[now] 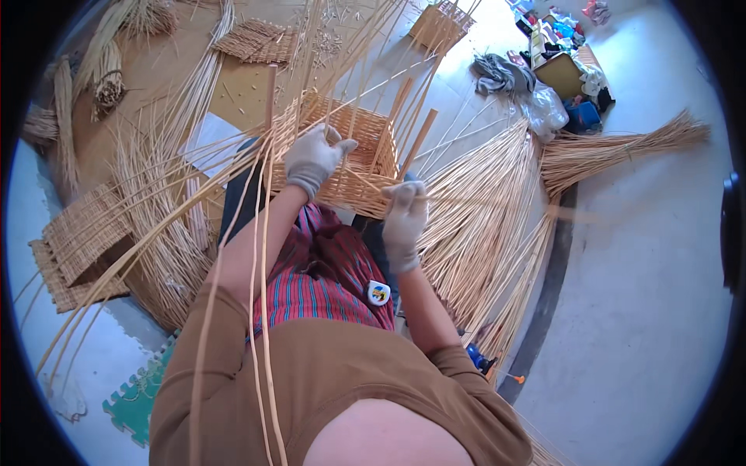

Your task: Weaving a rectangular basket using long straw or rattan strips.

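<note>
Wicker basket [350,192] at our knees [239,186], presumably for steadiness; our left hand [317,158] curls above, grip unclear; our right hand [405,213] pinches a strand [462,199], seemingly for tension.

Brown top [311,369], pale-gloved hands [312,155]

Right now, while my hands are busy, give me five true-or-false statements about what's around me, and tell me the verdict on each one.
1. Your left hand and right hand are both gloved. True.
2. Wooden slats stick out past the rim of the woven basket. True.
3. That basket is round. False: it is box-shaped, with corners.
4. Loose reeds fan out on the floor to the right of the basket. True.
5. The green foam mat lies at your right. False: it is at your left.
</note>
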A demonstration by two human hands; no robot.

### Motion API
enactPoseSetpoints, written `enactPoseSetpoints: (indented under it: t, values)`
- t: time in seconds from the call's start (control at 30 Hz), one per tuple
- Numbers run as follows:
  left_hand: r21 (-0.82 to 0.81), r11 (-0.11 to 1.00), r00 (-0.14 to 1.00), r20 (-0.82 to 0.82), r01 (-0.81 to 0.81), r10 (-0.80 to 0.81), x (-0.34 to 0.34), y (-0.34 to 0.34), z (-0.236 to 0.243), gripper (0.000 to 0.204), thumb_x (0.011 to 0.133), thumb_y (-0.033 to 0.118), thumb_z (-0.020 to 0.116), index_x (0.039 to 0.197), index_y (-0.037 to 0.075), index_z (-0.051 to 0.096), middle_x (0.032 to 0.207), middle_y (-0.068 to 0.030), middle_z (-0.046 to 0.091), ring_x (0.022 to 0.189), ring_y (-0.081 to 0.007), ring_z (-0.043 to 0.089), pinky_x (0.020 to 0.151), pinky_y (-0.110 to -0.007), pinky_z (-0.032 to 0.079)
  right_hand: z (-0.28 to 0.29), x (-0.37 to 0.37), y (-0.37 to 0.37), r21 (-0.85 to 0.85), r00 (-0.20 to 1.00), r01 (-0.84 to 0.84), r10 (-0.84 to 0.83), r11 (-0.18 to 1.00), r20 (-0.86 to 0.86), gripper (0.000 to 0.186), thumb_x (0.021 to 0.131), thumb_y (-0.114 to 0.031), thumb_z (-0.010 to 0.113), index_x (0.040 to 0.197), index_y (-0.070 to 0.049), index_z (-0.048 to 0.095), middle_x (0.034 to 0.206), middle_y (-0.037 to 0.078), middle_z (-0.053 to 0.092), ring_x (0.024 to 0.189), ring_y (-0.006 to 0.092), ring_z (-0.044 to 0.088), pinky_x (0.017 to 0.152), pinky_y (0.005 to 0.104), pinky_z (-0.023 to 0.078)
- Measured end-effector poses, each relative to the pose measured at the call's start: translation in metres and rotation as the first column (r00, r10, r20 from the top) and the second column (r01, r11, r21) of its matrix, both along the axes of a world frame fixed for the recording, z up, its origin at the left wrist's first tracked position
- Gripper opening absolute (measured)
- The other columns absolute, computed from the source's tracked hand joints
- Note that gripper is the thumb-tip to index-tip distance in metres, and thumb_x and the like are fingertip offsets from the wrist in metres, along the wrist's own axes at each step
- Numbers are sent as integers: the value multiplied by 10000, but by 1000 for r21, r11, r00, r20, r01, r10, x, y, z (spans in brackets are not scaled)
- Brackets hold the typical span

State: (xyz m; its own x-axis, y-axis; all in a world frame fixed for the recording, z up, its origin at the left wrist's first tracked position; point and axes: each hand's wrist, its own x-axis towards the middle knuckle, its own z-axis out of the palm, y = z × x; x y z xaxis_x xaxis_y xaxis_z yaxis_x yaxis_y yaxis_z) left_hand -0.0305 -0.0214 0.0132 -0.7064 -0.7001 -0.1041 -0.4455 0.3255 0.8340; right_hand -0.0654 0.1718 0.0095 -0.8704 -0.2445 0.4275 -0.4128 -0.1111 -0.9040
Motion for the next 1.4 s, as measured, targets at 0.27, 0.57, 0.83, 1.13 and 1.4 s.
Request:
enactPoseSetpoints:
  t: [0.27,0.57,0.83,1.13,1.4]
  values:
    - [28,954,902,-336,298,-272,-3,53,8,212,948,154,629,1152,99,622,841,-143,671,771,-250,699,651,-346,551,-9,-73,87,-171,779,190,-42,967,626,79,957,-143,691,985,-108,625,902,-16,650,783,81,596,704,256,495]
    - [-38,959,959,58,280,-278,-24,70,-14,447,1006,477,465,1155,88,628,1071,-228,686,1029,-440,634,855,-516,504,88,-116,-51,105,984,-173,175,979,-11,807,965,-72,619,1611,-209,154,1412,163,527,1156,234,591,938,340,524]
    - [25,945,856,-433,325,-283,-3,75,-29,347,932,217,679,1246,90,602,1054,-154,717,871,-324,711,775,-412,541,-13,-49,45,34,898,41,-52,999,437,302,1028,-134,580,1325,-96,618,720,-55,507,590,33,439,515,199,379]
    - [-539,832,990,114,132,-83,129,-24,-29,585,878,261,749,1383,63,529,1233,-203,639,1082,-386,633,910,-459,506,-10,1,-179,513,994,108,-93,852,-55,918,925,-484,683,1506,104,284,1360,214,562,1266,254,539,1065,320,417]
    - [-548,821,948,-144,164,-285,141,-64,-61,708,802,397,808,1381,154,480,1206,-190,673,1041,-383,679,837,-460,540,11,4,-214,289,729,8,-203,957,653,1147,738,-517,830,1543,24,217,1442,344,394,1373,413,410,1135,419,357]
